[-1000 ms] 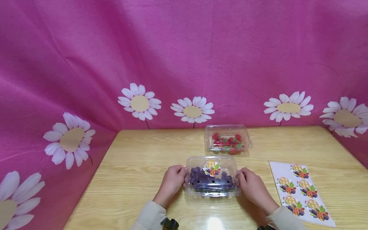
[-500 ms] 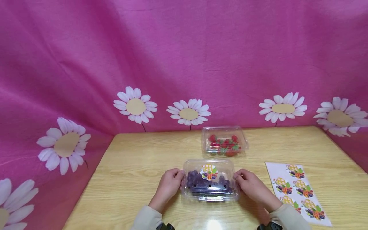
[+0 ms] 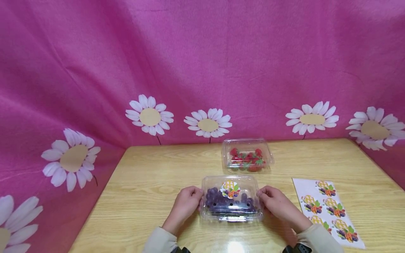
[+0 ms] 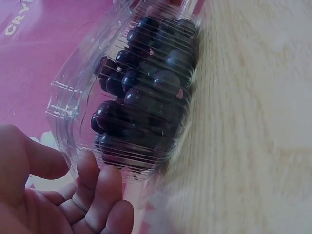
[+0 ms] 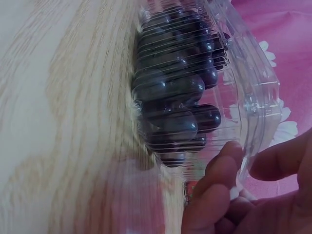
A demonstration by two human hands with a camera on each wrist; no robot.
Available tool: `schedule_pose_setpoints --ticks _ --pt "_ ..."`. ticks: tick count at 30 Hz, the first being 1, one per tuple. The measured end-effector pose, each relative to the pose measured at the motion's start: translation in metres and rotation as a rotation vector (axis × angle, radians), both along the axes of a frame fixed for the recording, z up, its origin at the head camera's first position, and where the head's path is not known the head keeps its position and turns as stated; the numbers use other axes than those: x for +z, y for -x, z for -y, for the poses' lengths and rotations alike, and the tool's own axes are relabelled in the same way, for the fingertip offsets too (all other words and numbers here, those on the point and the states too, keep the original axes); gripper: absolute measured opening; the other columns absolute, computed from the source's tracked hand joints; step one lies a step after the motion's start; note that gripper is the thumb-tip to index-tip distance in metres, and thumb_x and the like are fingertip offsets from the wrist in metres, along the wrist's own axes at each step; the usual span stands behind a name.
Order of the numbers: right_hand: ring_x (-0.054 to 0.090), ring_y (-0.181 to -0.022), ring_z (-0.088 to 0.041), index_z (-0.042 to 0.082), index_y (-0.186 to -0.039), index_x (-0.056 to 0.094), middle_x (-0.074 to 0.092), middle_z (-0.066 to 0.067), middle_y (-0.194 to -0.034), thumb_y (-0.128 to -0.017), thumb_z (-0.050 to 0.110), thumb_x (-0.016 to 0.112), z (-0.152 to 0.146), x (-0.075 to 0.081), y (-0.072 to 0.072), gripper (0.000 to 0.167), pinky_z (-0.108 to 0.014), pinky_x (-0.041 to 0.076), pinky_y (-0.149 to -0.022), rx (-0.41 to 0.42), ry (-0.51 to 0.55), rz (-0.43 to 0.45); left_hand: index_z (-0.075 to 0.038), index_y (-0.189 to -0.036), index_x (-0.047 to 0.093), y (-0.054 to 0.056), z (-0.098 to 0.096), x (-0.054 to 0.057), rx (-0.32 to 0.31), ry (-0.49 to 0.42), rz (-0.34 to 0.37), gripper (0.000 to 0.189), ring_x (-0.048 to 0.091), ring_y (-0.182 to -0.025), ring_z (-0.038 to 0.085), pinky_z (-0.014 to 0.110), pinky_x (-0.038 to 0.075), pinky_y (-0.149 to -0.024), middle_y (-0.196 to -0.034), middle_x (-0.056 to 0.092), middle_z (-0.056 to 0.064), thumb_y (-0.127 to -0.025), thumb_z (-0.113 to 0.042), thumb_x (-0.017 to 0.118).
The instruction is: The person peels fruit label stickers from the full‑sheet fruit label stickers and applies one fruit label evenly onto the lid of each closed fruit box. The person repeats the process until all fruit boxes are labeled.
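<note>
A clear plastic clamshell box (image 3: 232,209) of dark purple grapes (image 3: 218,198) sits on the table, its lid down. A round fruit sticker (image 3: 230,190) is on the lid. My left hand (image 3: 186,202) pinches the box's left rim between thumb and fingers. At the opposite end, my right hand (image 3: 276,202) pinches the right rim the same way. The left wrist view has the thumb (image 4: 46,161) and curled fingers meeting at the plastic edge. In the right wrist view, thumb (image 5: 280,161) and fingers close on the rim too.
Behind the grapes stands a second clear box (image 3: 246,142) with strawberries (image 3: 250,160). A white sticker sheet (image 3: 300,189) with several fruit stickers lies to the right, partly behind my right sleeve (image 3: 319,239). A pink cloth (image 3: 202,63) with daisies hangs around the wooden table (image 3: 152,175).
The whole head view shifted slightly left and down after the first frame. Both hands stay at the ends of the grape box, which keeps its place on the table.
</note>
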State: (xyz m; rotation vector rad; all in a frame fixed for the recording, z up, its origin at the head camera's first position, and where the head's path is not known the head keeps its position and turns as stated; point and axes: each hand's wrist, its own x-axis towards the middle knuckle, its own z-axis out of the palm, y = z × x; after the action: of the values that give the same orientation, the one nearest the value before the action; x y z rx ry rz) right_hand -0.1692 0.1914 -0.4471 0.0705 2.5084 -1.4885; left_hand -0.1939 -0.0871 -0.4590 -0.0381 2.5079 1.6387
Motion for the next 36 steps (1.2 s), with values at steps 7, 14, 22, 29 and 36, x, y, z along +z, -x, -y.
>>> schedule_pose_setpoints --ticks 7,14,22,29,36 --pt "0.044 -0.056 -0.014 -0.006 -0.099 0.056 0.047 -0.001 -0.064 -0.103 0.014 0.045 0.0 0.0 0.0 0.024 -0.024 0.038 -0.048 -0.005 0.005 -0.007 0.001 -0.097 0.066 -0.003 0.0 0.002 -0.008 -0.02 -0.002 0.022 0.051 -0.057 0.011 0.023 0.042 -0.051 -0.067 0.054 -0.001 -0.099 -0.016 0.053" --pt "0.044 -0.054 -0.013 -0.007 -0.099 0.057 0.045 0.0 -0.062 -0.101 0.012 0.046 0.002 0.0 -0.003 0.022 -0.024 0.037 -0.048 -0.012 0.008 -0.032 0.0 -0.098 0.066 -0.005 0.0 0.004 0.004 0.017 -0.027 0.023 0.051 -0.061 0.011 0.025 0.044 -0.057 -0.068 0.053 -0.002 -0.099 -0.018 0.053" --pt "0.045 -0.056 -0.014 -0.007 -0.1 0.056 0.045 0.001 -0.064 -0.102 0.014 0.045 0.004 0.001 -0.006 0.023 -0.024 0.038 -0.049 -0.009 0.045 -0.015 0.0 -0.101 0.065 -0.009 0.0 0.007 0.01 0.005 -0.021 0.023 0.051 -0.062 0.011 0.025 0.043 -0.056 -0.071 0.054 -0.002 -0.1 -0.019 0.053" --pt "0.046 -0.059 -0.013 -0.005 -0.099 0.055 0.046 0.0 -0.067 -0.103 0.015 0.045 0.011 0.005 -0.007 0.023 -0.025 0.04 -0.052 -0.01 0.071 0.007 0.0 -0.101 0.066 -0.013 0.008 0.01 0.015 0.013 -0.041 0.021 0.049 -0.057 0.01 0.023 0.042 -0.053 -0.068 0.052 -0.003 -0.1 -0.017 0.054" --pt "0.044 -0.058 -0.013 -0.005 -0.099 0.054 0.046 0.001 -0.066 -0.103 0.014 0.045 0.022 0.008 -0.007 0.022 -0.024 0.038 -0.05 0.016 0.113 -0.002 0.002 -0.101 0.066 -0.016 0.019 0.011 0.033 -0.003 -0.044 0.021 0.048 -0.057 0.009 0.021 0.041 -0.051 -0.067 0.049 -0.005 -0.1 -0.016 0.053"
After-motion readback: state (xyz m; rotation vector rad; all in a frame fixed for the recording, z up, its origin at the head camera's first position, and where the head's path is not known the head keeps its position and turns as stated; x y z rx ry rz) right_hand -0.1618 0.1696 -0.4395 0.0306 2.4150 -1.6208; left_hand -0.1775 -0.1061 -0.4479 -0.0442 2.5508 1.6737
